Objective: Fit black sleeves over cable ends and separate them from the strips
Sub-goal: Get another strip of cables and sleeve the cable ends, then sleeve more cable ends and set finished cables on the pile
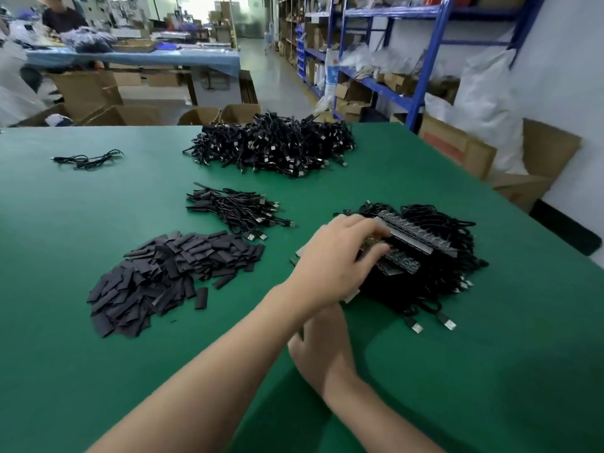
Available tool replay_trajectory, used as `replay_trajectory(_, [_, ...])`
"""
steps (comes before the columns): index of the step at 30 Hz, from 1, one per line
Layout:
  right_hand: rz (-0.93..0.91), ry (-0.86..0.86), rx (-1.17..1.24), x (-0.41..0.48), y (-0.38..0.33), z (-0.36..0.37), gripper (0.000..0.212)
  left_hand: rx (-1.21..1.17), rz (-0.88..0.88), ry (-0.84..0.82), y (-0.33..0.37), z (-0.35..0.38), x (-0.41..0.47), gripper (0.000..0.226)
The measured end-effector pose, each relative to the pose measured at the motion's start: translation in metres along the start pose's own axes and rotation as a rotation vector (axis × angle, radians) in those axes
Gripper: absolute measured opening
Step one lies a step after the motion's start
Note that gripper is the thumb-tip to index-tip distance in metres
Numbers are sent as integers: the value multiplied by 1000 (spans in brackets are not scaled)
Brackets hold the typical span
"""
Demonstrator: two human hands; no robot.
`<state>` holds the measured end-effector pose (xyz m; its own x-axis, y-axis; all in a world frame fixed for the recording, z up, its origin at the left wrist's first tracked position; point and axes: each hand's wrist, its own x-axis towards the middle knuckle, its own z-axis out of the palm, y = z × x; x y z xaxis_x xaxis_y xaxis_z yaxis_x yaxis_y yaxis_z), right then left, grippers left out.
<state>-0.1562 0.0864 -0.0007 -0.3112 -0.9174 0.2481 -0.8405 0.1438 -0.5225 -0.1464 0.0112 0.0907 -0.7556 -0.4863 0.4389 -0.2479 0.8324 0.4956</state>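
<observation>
A heap of flat black sleeves (170,273) lies at the left on the green table (98,371). To its right is a pile of black cables joined to strips (421,243) of small boards. My left hand (336,259) reaches across onto this pile, its fingers curled on a strip. Below it is my right hand (323,348), blurred, with its fingertips hidden under my left wrist. A small bundle of sleeved cables (238,210) lies in the middle of the table.
A big heap of black cables (277,145) sits at the far middle, and a few loose cables (86,158) at the far left. Cardboard boxes (536,165) and blue shelving (421,60) stand to the right. A person works at a far table (130,55).
</observation>
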Motion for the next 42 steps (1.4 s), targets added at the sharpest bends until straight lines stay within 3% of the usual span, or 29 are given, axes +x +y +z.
replay_trajectory(2, [-18, -18, 2, 2, 4, 1, 71, 87, 26, -50, 7, 11, 35, 32])
replay_trajectory(5, [-40, -68, -95, 1, 6, 6, 65, 200, 54, -177, 10, 24, 77, 41])
replay_trajectory(10, [-45, -110, -150, 2, 8, 9, 27, 309, 168, -494, 7, 30, 114, 47])
replay_trajectory(13, [-66, -127, -192, 5, 7, 14, 44, 326, 188, -585, 5, 34, 127, 43])
replay_trajectory(18, [-89, -131, -183, 5, 5, 11, 52, 251, 208, -564, -2, 39, 140, 39])
replay_trajectory(25, [-66, 145, 86, 3, 11, 13, 17, 292, 338, -459, -13, 42, 143, 31])
replay_trajectory(27, [-78, 232, 121, 0, 13, 9, 17, 365, 412, -410, -13, 43, 143, 34])
replay_trajectory(29, [-145, 285, 93, -6, 17, 0, 23, 470, 500, -357, -13, 45, 141, 37])
replay_trajectory(33, [-212, 335, 3, -16, 37, -36, 18, 657, 683, -268, -11, 46, 141, 38])
replay_trajectory(37, [-73, 532, -151, -3, 66, -87, 20, 805, 739, -223, -8, 46, 141, 37])
replay_trajectory(42, [95, 457, -328, 17, 91, -111, 31, 840, 812, -234, -3, 43, 146, 42])
